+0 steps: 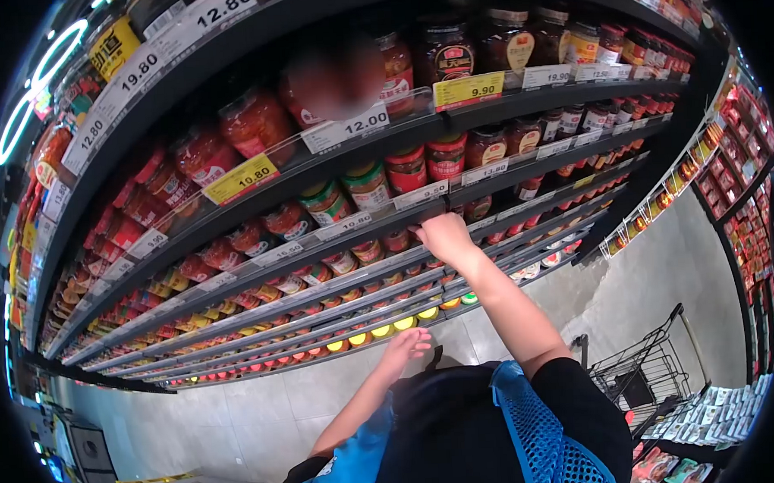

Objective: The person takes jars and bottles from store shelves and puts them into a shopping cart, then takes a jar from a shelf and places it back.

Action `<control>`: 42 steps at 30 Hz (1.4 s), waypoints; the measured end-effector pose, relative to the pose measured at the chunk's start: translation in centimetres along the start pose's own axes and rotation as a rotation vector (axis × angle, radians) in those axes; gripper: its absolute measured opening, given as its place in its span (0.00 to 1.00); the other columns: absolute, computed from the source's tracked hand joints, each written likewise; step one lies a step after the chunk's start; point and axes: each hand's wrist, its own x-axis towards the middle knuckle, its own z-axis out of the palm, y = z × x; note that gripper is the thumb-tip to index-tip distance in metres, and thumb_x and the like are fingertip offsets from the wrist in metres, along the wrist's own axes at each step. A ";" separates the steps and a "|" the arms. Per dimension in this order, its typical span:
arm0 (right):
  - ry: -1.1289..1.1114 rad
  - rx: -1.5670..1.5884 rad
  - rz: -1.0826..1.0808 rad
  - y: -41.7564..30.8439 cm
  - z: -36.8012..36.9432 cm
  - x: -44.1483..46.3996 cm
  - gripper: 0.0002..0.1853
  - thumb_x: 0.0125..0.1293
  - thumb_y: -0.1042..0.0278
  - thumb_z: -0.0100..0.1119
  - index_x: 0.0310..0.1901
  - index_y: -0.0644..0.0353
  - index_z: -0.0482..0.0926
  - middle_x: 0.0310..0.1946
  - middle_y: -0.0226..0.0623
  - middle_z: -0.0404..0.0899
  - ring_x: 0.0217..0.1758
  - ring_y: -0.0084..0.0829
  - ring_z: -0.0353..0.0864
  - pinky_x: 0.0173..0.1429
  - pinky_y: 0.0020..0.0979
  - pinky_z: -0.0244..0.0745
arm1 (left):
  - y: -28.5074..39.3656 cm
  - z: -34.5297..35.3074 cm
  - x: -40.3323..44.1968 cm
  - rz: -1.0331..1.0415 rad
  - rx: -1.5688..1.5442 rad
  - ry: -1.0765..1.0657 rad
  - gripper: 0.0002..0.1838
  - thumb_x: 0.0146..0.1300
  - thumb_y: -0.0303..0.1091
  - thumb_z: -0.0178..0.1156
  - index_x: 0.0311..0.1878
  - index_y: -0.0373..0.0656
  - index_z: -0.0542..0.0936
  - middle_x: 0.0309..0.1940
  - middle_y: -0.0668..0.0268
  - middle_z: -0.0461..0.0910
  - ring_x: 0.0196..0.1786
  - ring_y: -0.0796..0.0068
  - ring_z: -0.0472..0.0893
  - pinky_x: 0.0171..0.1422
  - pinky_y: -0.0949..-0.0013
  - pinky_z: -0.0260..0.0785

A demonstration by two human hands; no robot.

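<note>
Observed from the aisle: a person in a blue mesh vest [551, 437] faces a long, dark shelf rack [476, 115] stocked with jars. The right hand [443, 242] is raised to the rack's middle, curled, just below the front edge of the shelf carrying the red-lidded jars [405, 169]. The nearest small jar [396, 241] stands in the row beneath that edge, beside the fingertips; whether they touch or pinch anything cannot be told. The left hand [406, 348] is held low before the yellow-lidded jars [381, 331] near the rack's bottom edge, fingers loosely parted, holding nothing. Risks, as judged: the jars are ranked closely, so one pulled out at an angle could drag a neighbour over the front edge; the shelf above leaves little headroom, so a lid or knuckle could knock it; a one-handed grip on a smooth jar could slip, and the hard floor [273, 410] would likely break it. Surface and room: price labels line the shelf fronts; grey, glossy flooring runs beneath; a wire shopping cart [647, 372] stands at the person's right, with red packets [751, 161] displayed beyond; ring-shaped lights show at the left.
</note>
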 end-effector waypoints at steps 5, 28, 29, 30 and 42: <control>-0.022 -0.012 0.010 0.5 0.4 -0.9 0.12 0.62 0.58 0.64 0.41 0.57 0.83 0.34 0.49 0.82 0.36 0.54 0.82 0.40 0.49 0.78 | 2.7 0.6 1.4 0.056 -0.022 -0.040 0.20 0.77 0.45 0.47 0.60 0.42 0.74 0.54 0.65 0.80 0.52 0.75 0.81 0.55 0.70 0.71; 0.132 -0.011 -0.180 0.3 -1.1 -3.9 0.27 0.53 0.65 0.69 0.55 0.58 0.71 0.53 0.46 0.70 0.34 0.50 0.84 0.37 0.45 0.81 | 0.0 1.3 0.8 -0.060 0.020 -0.180 0.18 0.77 0.46 0.48 0.55 0.42 0.76 0.53 0.66 0.80 0.52 0.73 0.81 0.56 0.68 0.71; 0.120 -0.026 -0.181 0.3 -1.2 -3.9 0.29 0.53 0.66 0.69 0.56 0.59 0.71 0.54 0.46 0.70 0.35 0.50 0.84 0.37 0.45 0.81 | 0.0 1.3 0.8 -0.061 0.027 -0.183 0.18 0.77 0.46 0.47 0.54 0.42 0.77 0.52 0.65 0.80 0.52 0.73 0.81 0.56 0.69 0.71; 0.134 -0.009 -0.195 0.3 -1.3 -4.0 0.30 0.52 0.66 0.69 0.57 0.59 0.70 0.54 0.45 0.70 0.36 0.50 0.84 0.38 0.44 0.81 | 0.0 1.3 0.7 -0.063 0.034 -0.187 0.18 0.77 0.46 0.47 0.54 0.42 0.77 0.52 0.65 0.81 0.52 0.73 0.81 0.56 0.69 0.71; 0.278 0.018 -0.307 -0.5 -2.3 -7.0 0.36 0.46 0.69 0.72 0.61 0.57 0.69 0.63 0.44 0.71 0.38 0.46 0.85 0.41 0.38 0.84 | -2.0 1.1 1.4 -0.138 0.083 -0.335 0.17 0.77 0.46 0.46 0.54 0.43 0.75 0.51 0.64 0.82 0.53 0.74 0.81 0.57 0.69 0.71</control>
